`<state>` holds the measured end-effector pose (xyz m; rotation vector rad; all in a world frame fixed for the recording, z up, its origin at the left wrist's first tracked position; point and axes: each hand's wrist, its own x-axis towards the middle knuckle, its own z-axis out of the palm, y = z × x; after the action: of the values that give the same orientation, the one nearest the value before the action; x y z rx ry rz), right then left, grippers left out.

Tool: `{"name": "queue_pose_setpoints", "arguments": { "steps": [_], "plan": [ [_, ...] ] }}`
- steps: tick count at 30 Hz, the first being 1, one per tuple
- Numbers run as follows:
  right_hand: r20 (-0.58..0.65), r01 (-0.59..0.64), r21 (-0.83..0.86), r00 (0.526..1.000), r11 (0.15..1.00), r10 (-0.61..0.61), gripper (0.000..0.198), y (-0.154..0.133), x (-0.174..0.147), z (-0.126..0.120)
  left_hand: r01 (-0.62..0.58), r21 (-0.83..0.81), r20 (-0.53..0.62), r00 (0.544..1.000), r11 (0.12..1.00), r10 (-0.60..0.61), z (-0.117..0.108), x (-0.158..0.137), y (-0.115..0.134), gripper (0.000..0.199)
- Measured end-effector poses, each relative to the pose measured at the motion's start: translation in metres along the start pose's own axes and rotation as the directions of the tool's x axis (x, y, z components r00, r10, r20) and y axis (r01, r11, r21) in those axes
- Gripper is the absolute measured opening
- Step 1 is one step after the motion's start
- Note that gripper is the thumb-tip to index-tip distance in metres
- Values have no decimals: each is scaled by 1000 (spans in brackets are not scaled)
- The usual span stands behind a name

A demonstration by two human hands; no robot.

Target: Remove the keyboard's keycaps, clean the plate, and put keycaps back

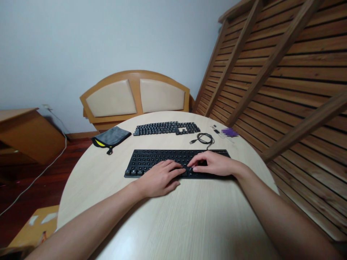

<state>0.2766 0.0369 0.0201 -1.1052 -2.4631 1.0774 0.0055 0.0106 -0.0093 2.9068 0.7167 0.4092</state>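
Observation:
A black keyboard (155,157) lies on the round table with most of its key positions bare; a few keycaps (133,172) sit in its bottom left row. My left hand (162,177) rests over the keyboard's front edge, fingers stretched out, index fingertip on the bottom row right of the middle. Just beside it, my right hand (213,163) is bent, with thumb and index fingertip close together at the keys. Whatever is between them is too small to make out. Behind the keyboard, loose black keycaps (157,128) are laid out in rows with a gap toward the right.
The keyboard's coiled USB cable (205,138) lies behind it. At the left edge is a grey pouch (112,136) with yellow lining. Small items and a blurred purple thing (230,132) lie at the right. A wooden headboard (137,94) and slatted wooden panel (284,83) stand beyond the table (173,224).

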Motion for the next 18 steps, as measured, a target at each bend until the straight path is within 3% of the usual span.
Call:
{"name": "queue_pose_setpoints", "arguments": {
  "steps": [6, 13, 18],
  "plan": [
    [-8, -19, -18, 1000, 1000, 18, 30, -7, -1, 1, -6, 8, 12, 1000, 1000, 6, -1, 0, 0, 44],
    [-32, 44, -245, 998, 969, -54, 24, -16, 1, 6, -14, -6, 4, 1000, 1000, 14, -1, 0, -1, 43],
    [-47, 51, -310, 997, 950, -69, 22, -18, 2, 8, -8, -7, 8, 1000, 1000, 8, 0, -1, -1, 44]
  ]
}}
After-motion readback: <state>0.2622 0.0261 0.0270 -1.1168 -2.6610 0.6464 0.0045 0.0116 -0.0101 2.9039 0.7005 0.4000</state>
